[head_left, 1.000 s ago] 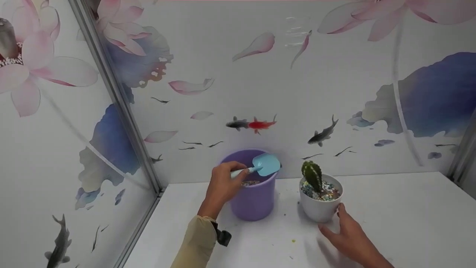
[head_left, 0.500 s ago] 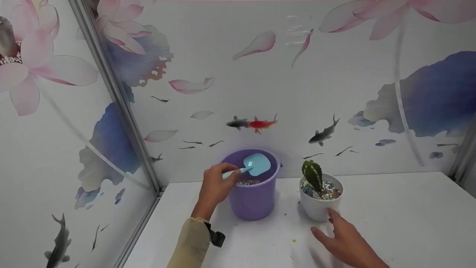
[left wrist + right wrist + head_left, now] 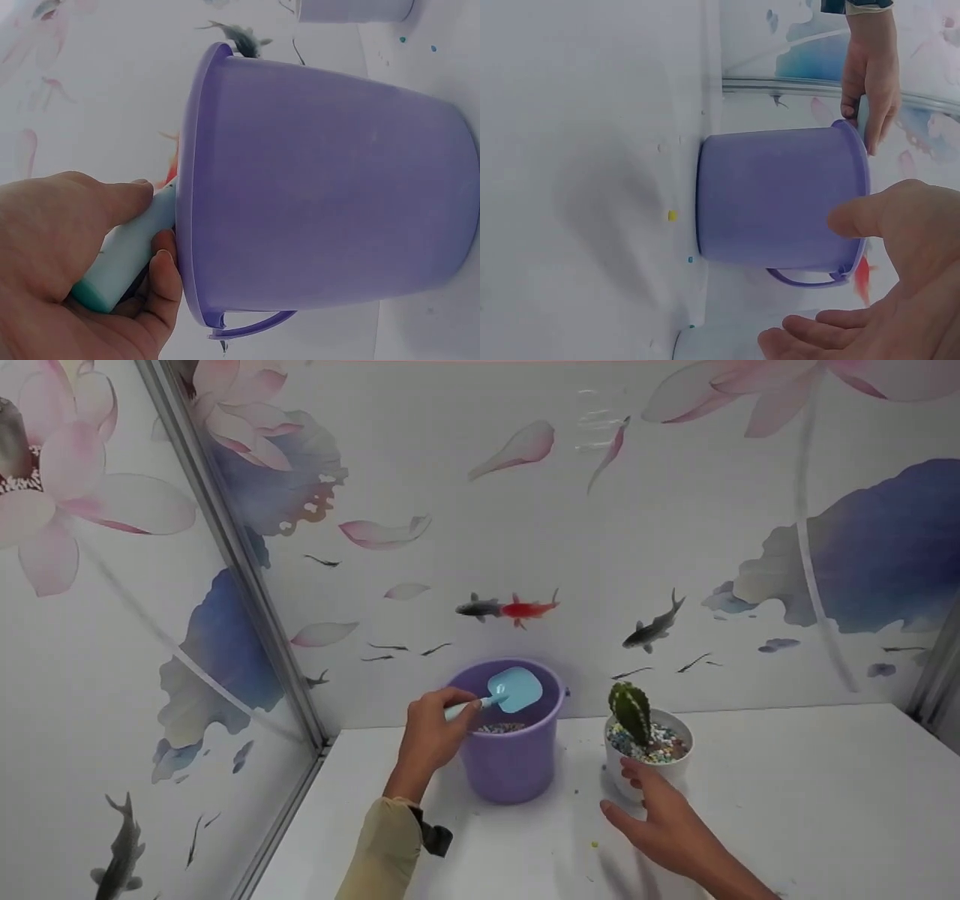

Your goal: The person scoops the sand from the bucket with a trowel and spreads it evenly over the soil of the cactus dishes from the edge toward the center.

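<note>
My left hand [image 3: 431, 735] pinches the pale handle of a small light-blue shovel [image 3: 515, 690]. Its blade tilts over the mouth of a purple bucket [image 3: 510, 769], and multicoloured gravel [image 3: 501, 728] shows inside. In the left wrist view, thumb and fingers wrap the handle [image 3: 135, 247] right at the bucket's rim. To the right stands a white pot [image 3: 673, 771] with a green cactus [image 3: 631, 712] in coloured gravel. My right hand [image 3: 671, 825] is in front of it, fingers relaxed and overlapping the pot's near wall; nothing lies in the palm.
Both vessels stand on a white table [image 3: 810, 795] near a wall [image 3: 600, 540] printed with lotus and fish. A metal strip [image 3: 225, 532] joins it to the left panel. A yellow bit [image 3: 595, 844] and several specks lie on the tabletop.
My left hand has shifted left with the shovel, bringing the blade from the bucket's right rim to over its middle. My right hand has slid left from the pot's right side to its front.
</note>
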`<state>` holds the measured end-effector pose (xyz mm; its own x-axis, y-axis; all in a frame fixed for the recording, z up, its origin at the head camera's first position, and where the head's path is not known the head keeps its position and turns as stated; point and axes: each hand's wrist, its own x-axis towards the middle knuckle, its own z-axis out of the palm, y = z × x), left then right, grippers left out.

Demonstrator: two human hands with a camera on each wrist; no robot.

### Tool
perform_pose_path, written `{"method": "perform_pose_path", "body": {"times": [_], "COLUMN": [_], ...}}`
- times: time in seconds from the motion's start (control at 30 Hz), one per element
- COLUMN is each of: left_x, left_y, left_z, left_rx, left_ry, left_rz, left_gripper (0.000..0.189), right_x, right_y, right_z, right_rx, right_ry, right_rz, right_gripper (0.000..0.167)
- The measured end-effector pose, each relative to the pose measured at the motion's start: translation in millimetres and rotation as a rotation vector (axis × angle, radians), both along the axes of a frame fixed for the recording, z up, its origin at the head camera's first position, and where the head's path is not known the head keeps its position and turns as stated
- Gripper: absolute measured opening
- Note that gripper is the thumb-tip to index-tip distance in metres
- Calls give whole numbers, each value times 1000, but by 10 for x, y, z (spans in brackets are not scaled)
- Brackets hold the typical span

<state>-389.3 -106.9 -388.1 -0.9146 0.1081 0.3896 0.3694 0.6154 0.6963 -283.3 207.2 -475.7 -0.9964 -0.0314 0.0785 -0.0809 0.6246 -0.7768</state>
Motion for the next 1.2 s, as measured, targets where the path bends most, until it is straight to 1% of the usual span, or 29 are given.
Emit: {"method": "perform_pose_path", "body": {"times": [0.13,0.3,0.47,0.6,0.8,0.9,1.2], "left_x": [-11,-22,-22,-24,-24,-22,-18], "left_y": [-25,-37,-34,-25,-17,-8,3], "left_z": [-1,4,-4,-27,-78,-88,-90], "left_rx": [2,-4,-11,0,8,10,24], "left_ry": [-3,-14,-21,-20,23,21,15], "left_rz": [16,20,4,8,22,27,38], "left_gripper": [15,15,16,16,15,15,15], "right_x": [-82,-252,-423,-557,-751,-806,-941], "right_y": [-72,-263,-465,-588,-724,-757,-812], "right_z": [45,89,70,32,-28,-27,33], "right_rx": [-70,-162,-240,-295,-382,-404,-415], "right_ry": [60,136,207,263,275,272,275], "right_rz": [29,70,111,99,68,59,47], "right_gripper": [76,66,68,74,82,85,84]}}
